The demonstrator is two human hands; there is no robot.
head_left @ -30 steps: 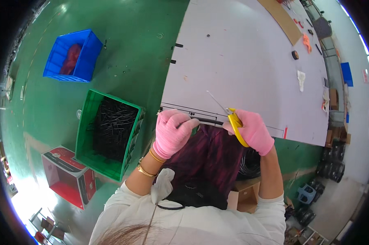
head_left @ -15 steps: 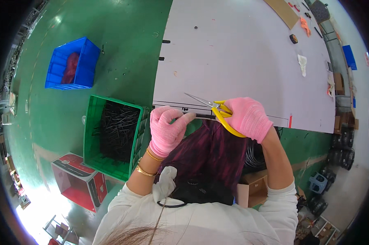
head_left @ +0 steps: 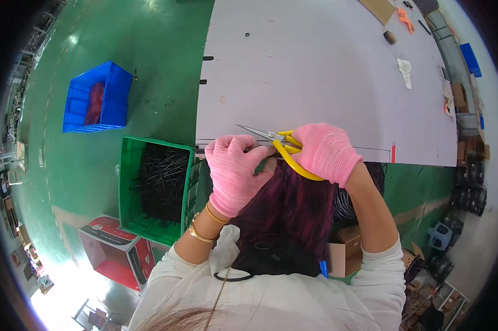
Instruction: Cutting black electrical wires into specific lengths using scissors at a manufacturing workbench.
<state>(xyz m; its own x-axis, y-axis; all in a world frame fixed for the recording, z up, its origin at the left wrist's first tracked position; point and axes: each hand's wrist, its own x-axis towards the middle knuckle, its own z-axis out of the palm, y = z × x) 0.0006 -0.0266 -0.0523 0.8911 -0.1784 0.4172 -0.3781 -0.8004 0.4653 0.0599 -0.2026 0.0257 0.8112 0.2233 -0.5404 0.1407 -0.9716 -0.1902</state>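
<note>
My right hand, in a pink glove, is closed round yellow-handled scissors. Their slim metal blades point left over the table's near edge, slightly apart. Close by on the left, my left hand, also gloved in pink, has its fingers curled at the same edge, fingertips beside the scissors' pivot. Whatever it grips is hidden behind the fingers. Below both hands, dark purple-black mesh cloth hangs down over my lap. The pale table carries thin black ruled lines and a red mark along its near edge.
On the floor at left stands a green crate full of thin black strips. Beyond it is a blue crate with a dark red bag. A red-and-grey carton sits nearer me. A white glove lies on the table.
My left hand has shifted slightly right and down, turning over the edge. The black strip seen between the hands is now hidden. The scissors moved a little left.
</note>
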